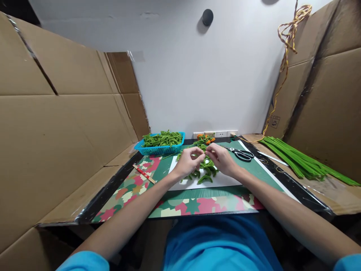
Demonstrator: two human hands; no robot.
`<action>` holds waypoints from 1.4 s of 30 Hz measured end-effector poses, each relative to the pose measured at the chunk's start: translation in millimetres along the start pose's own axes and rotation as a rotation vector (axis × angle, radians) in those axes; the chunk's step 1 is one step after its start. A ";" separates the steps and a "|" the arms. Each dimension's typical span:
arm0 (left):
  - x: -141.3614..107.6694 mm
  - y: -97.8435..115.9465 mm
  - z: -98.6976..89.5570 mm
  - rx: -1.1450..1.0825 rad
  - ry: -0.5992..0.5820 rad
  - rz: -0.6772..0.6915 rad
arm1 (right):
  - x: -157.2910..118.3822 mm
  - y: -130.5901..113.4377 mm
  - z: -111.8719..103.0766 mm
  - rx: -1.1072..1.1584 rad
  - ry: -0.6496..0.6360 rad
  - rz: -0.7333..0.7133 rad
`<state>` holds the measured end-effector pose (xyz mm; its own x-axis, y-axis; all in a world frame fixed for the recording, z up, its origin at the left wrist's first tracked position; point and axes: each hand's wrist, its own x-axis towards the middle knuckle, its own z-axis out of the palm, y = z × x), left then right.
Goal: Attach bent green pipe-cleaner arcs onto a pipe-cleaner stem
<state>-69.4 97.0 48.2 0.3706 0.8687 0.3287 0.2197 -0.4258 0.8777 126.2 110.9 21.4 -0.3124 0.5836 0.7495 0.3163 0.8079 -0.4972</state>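
My left hand (187,162) and my right hand (222,159) meet above the middle of the table, thumb and fingers pinched, the tips almost touching. Whatever sits between the fingertips is too small to make out. Below and behind them, several short, curled green fuzzy pieces (205,179), like bent pipe cleaners, lie on a white sheet of paper (225,181). Just past my hands is a small cluster of orange and green fuzzy pieces (208,142). Black-handled scissors (244,155) rest right of my right hand.
A blue basket (156,151) heaped with green fuzzy pieces stands at the back left. A red-and-tan stick (144,174) lies on the patterned mat (180,207). Long green stems (296,157) are bundled at right. Cardboard walls (64,131) flank the table; a yellow cord (285,71) hangs at right.
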 end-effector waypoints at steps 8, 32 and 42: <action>0.9 1.5 8.0 -0.304 -0.051 -0.082 | -2.9 -1.9 -3.6 -0.143 0.042 -0.117; -5.3 -4.8 -13.9 1.412 -0.001 0.831 | 5.8 -11.7 5.5 0.986 -0.171 0.645; -8.0 2.5 1.1 0.743 0.130 0.436 | 5.3 -6.9 7.2 0.845 -0.064 0.506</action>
<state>-70.8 88.7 47.4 0.4630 0.5923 0.6594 0.6309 -0.7427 0.2242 115.9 109.0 25.7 -0.3730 0.8593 0.3500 -0.3101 0.2401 -0.9199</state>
